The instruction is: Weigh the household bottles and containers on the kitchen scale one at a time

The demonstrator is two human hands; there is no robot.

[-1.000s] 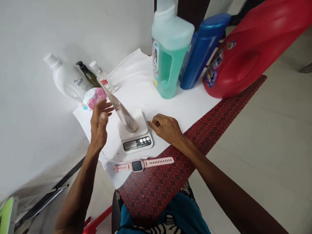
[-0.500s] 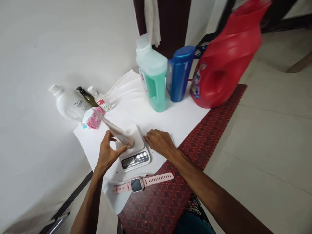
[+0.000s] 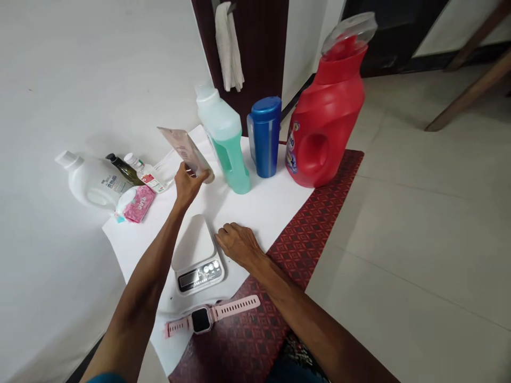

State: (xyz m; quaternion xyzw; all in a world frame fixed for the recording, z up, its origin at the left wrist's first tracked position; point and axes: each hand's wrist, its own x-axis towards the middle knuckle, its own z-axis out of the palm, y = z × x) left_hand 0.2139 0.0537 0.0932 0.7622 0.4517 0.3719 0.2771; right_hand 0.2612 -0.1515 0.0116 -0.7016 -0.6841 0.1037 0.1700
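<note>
My left hand [image 3: 188,187] is closed around the lower end of a pale squeeze tube [image 3: 187,149], which it holds tilted above the far part of the white cloth. Nearer to me lies a white digital kitchen scale [image 3: 195,243] with nothing on its platform. Just right of the scale, my right hand [image 3: 238,244] rests on the cloth with its fingers curled in; nothing shows in it. A pink smartwatch [image 3: 200,320] is laid out flat in front of the scale.
Behind the tube stand a green-liquid bottle [image 3: 229,154], a blue lidded jug [image 3: 266,138] and a large red detergent bottle [image 3: 325,117]. At the left are a white bottle [image 3: 93,183], a dark bottle [image 3: 124,169], a small clear bottle [image 3: 149,178] and a pink packet [image 3: 139,204].
My left hand has lifted the tube off the scale and carried it forward, close to the green bottle. My right hand stays beside the scale. The view has shifted.
</note>
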